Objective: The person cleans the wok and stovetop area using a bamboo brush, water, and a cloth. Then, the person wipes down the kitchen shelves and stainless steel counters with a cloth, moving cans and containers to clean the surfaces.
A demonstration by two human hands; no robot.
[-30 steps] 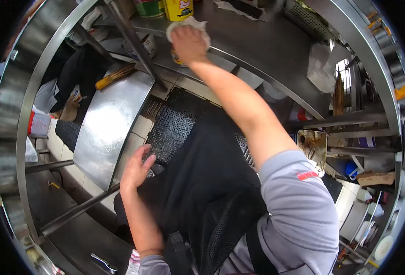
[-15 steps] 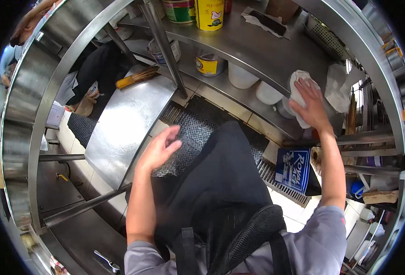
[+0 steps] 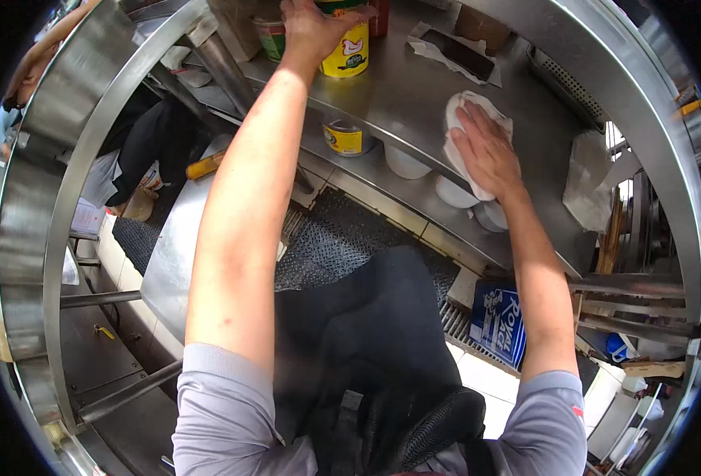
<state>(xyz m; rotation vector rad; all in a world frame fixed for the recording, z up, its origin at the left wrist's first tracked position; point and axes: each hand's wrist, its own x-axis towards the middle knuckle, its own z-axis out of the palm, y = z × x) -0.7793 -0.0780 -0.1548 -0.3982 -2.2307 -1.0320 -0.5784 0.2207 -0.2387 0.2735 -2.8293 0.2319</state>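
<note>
My left hand [image 3: 315,33] reaches to the back of the steel shelf and is closed around a yellow can [image 3: 347,54] with a chicken picture on its label. The thumb lies across the upper part of the can; some fingertips are cut off by the frame's top edge. A green and red tin [image 3: 270,40] stands just left of that hand. My right hand [image 3: 487,149] presses a folded white cloth [image 3: 463,159] onto the shelf near its front edge, the fingers lying over it.
A dark phone-like slab [image 3: 457,52] lies on white paper at the back. Plastic tubs [image 3: 404,161] and a yellow-labelled container [image 3: 346,139] stand on the lower shelf. A crumpled clear bag [image 3: 588,182] is at right. A blue box [image 3: 496,324] stands on the floor.
My left hand has gone from above the floor mat up to the yellow can and taken hold of it. My right hand has slid leftward with the cloth.
</note>
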